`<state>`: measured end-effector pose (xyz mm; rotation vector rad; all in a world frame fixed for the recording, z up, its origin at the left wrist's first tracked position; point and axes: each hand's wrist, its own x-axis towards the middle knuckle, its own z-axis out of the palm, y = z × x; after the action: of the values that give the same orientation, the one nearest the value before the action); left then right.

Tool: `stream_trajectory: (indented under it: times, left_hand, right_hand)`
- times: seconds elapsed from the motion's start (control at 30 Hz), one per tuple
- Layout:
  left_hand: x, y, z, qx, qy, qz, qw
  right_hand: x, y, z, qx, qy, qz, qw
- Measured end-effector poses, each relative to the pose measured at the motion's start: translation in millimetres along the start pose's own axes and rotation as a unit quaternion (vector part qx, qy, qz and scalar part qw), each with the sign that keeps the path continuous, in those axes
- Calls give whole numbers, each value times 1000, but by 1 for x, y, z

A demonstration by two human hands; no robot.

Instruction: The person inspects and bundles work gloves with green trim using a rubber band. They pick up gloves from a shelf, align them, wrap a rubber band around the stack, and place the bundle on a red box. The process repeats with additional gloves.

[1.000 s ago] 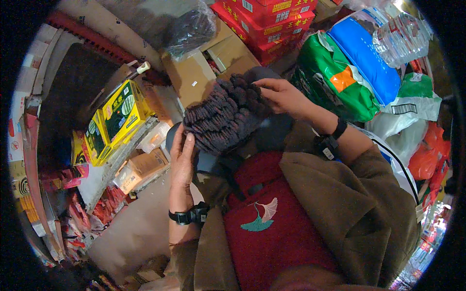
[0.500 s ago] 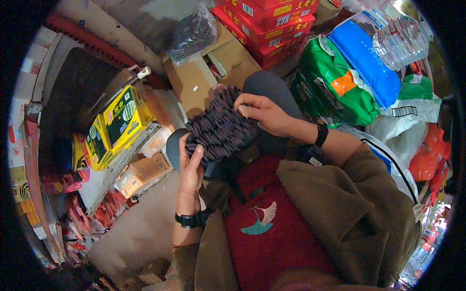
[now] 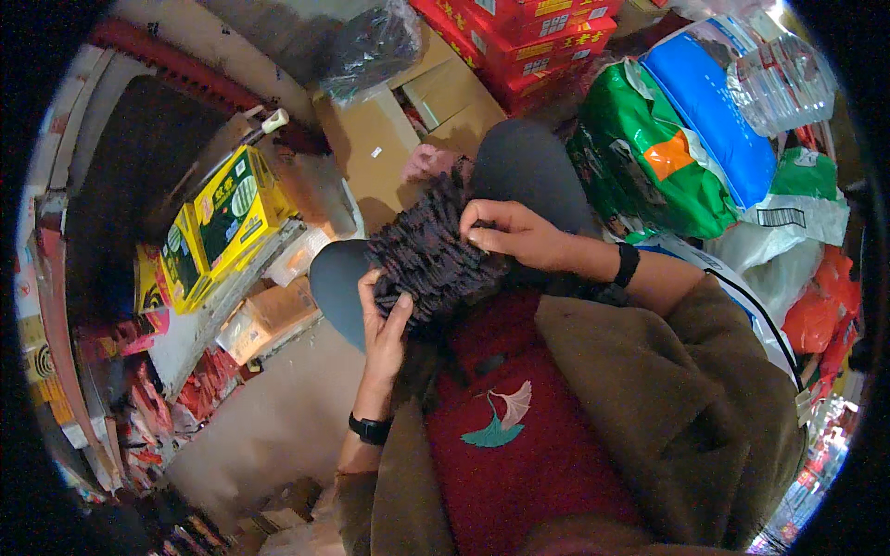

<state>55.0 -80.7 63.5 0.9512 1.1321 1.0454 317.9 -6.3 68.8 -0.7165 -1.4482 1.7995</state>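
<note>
A dark, shaggy piece with rows of ridges, like thick knitted yarn [image 3: 431,250], lies across my lap between both hands. My left hand [image 3: 382,324] grips its near left edge, thumb on top and fingers partly hidden underneath. At its upper right side my right hand [image 3: 514,236] is closed in a pinch, thumb against curled forefinger; whatever is between those fingertips is too small to make out. A pinkish fuzzy bit [image 3: 431,162] shows just beyond the far end of the dark piece. The underside of the piece is hidden.
Ahead of my knees lies an open cardboard box [image 3: 366,139], with a dark plastic bag [image 3: 380,46] beside it and red cartons [image 3: 547,56] stacked behind. Yellow boxes [image 3: 227,218] stand on a shelf at left. Green [image 3: 644,157] and blue packages [image 3: 714,120] are piled at right.
Both hands and the dark piece have shifted slightly right and down in view. More of the pinkish bit shows at the far end. Both hands keep their closed grips.
</note>
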Motion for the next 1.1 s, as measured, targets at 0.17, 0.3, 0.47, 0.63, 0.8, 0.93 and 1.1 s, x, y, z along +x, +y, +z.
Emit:
stream_trajectory:
  times: [0.17,0.3,0.47,0.63,0.8,0.93,1.1]
  left_hand:
    - [3,-1,3,-10,-5,-12,1000]
    - [6,-6,4,-20,-3,-27,999]
    - [8,-5,8,43,-10,24,999]
    - [21,2,22,190,47,140,971]
    - [36,12,11,339,32,172,924]
    - [43,11,11,326,51,141,933]
    - [37,13,15,319,95,175,927]
  right_hand:
    - [-2,8,-4,-10,2,4,1000]
    - [-3,18,-3,22,14,57,998]
    - [-8,23,-6,31,43,75,996]
    - [-9,23,-4,64,39,90,993]
    - [-7,23,2,101,53,103,988]
    - [-5,20,4,111,49,105,987]
    - [-8,15,9,121,61,81,987]
